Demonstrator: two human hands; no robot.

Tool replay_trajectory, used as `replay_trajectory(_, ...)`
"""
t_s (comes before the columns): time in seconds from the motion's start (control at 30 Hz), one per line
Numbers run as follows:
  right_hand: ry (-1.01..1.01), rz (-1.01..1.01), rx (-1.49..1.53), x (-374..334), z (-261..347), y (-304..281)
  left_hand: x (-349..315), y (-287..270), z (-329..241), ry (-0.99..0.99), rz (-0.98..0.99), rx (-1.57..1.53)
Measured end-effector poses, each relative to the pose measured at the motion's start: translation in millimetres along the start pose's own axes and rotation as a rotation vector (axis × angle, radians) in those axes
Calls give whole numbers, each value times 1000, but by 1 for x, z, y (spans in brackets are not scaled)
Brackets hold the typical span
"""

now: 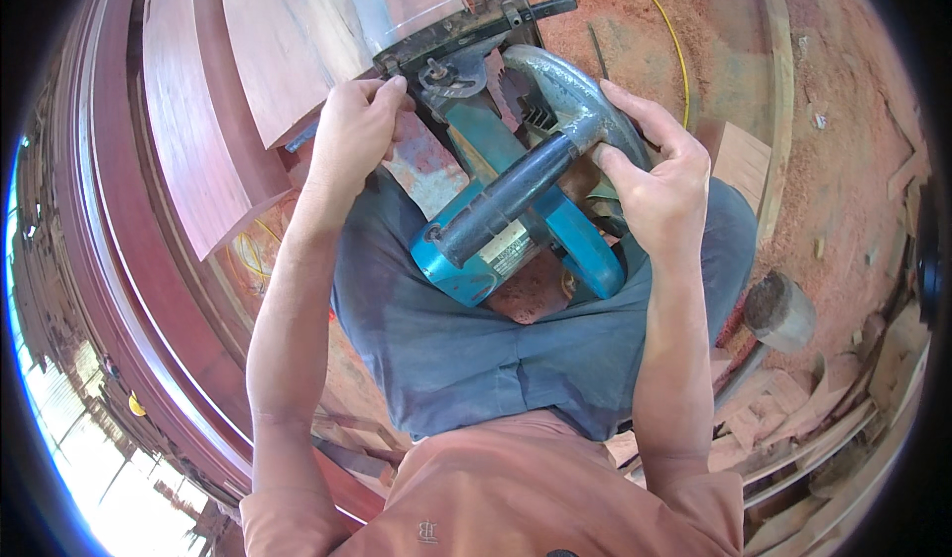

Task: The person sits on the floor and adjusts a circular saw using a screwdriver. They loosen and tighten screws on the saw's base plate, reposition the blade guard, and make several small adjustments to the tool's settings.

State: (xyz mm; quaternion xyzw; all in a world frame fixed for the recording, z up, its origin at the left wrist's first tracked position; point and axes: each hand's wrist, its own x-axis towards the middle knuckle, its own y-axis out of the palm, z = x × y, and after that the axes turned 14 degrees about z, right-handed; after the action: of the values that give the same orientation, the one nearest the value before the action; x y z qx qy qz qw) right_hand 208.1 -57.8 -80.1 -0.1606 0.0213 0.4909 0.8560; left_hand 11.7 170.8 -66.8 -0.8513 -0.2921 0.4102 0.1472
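Observation:
A blue circular saw [463, 270] with a black handle [508, 200] and a worn grey metal guard [551, 73] rests tilted between my thighs. Its dark base plate [451, 33] points away from me, with a bracket and small bolt beside it. My left hand [355, 130] is closed in a pinch at the left end of that plate; whatever lies between its fingertips is hidden. Around the right edge of the guard, my right hand [654, 165] grips with the thumb on the near side and the fingers on the far side.
Reddish boards [188, 101] lie stacked to the left, and a wide panel [297, 41] reaches up to the saw. A yellow cord [669, 26] curves over the sawdust-covered floor [833, 140]. Wood offcuts [783, 408] and a grey cylindrical thing [788, 314] lie at the right.

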Motion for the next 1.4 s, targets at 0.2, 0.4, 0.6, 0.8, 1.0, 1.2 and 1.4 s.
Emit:
replay_trajectory(0.2,-31,5,20,0,-1,1,7,3,11,15,-28,-171)
replay_trajectory(0.4,-13,5,-12,0,-2,-1,8,10,8,47,-58,-139)
replay_trajectory(0.6,-15,13,9,0,-4,-2,-4,20,7,-5,8,-697)
replay_trajectory(0.8,5,14,2,0,-4,-1,3,14,10,-8,-11,-698)
replay_trajectory(1.0,3,11,-32,0,-2,-2,4,21,5,5,-132,-421)
replay_trajectory(1.2,-1,21,11,1,-3,-2,-5,28,14,0,-31,-798)
replay_trajectory(1.4,-11,20,-11,2,-6,-3,3,23,19,14,-5,-1022)
